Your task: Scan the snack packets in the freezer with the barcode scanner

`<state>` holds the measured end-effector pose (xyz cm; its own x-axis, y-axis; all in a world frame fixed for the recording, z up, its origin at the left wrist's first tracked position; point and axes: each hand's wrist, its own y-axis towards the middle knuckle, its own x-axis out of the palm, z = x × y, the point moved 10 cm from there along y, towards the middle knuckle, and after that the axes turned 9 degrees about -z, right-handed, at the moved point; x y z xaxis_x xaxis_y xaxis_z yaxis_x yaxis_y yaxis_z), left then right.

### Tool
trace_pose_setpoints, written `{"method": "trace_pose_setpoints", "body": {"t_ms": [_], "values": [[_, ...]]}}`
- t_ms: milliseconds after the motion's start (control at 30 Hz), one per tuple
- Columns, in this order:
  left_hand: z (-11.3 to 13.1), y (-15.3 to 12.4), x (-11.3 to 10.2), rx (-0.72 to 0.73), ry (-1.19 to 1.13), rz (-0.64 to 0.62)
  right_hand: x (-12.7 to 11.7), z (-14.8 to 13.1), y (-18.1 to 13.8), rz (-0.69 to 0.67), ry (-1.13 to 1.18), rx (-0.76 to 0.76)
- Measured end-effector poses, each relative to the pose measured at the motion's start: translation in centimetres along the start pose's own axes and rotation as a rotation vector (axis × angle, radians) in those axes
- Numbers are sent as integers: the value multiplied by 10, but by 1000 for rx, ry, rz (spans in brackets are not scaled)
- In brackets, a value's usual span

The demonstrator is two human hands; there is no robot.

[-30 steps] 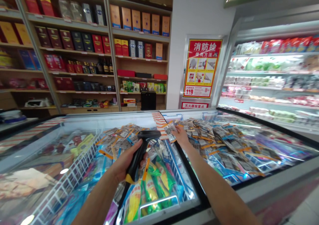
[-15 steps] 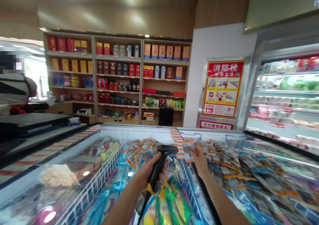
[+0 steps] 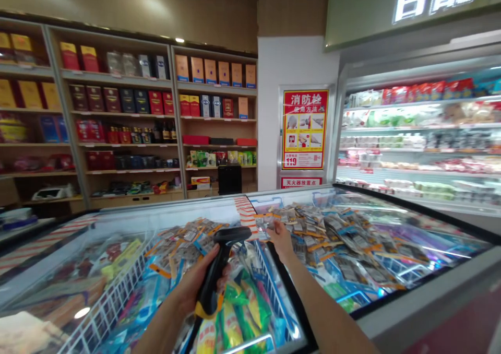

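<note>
My left hand (image 3: 193, 281) is wrapped round the handle of a black barcode scanner (image 3: 231, 234) with yellow trim, its head level above the freezer. A cable runs down from the handle. Just right of the scanner head, my right hand (image 3: 282, 242) pinches a small clear-and-orange packet (image 3: 263, 222) at its edge. Under the hands, green and yellow bags (image 3: 240, 309) lie in a white wire basket. Similar small packets (image 3: 188, 242) are heaped at the back left, and a larger pile of packets (image 3: 340, 239) spreads to the right.
A chest freezer rim (image 3: 376, 322) runs along the right, and a black divider lies between its two halves. Behind stand shelves of boxes (image 3: 151, 101), a red fire hydrant poster (image 3: 304, 129) and a lit refrigerated display (image 3: 415, 140).
The view has turned right, showing more of the refrigerated display, while a person at the left has gone out of view. Both hands still hold the scanner and the packet.
</note>
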<state>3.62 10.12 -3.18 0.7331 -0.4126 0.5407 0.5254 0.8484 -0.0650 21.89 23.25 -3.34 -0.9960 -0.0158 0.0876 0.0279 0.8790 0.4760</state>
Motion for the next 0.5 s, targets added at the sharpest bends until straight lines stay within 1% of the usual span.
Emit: {"method": "trace_pose_setpoints", "body": {"t_ms": [167, 267, 333, 400, 500], "values": [[2, -1, -1, 14, -26, 13, -2, 0, -1, 8, -105, 11], [3, -1, -1, 17, -24, 14, -2, -3, -2, 27, -206, 23], [4, 0, 0, 20, -26, 1, -7, -9, -1, 55, -293, 31], [5, 0, 0, 16, -30, -1, -18, -19, 3, 105, -393, 37], [5, -1, 1, 9, -17, 14, -48, -46, 10, 220, -553, 36]]}}
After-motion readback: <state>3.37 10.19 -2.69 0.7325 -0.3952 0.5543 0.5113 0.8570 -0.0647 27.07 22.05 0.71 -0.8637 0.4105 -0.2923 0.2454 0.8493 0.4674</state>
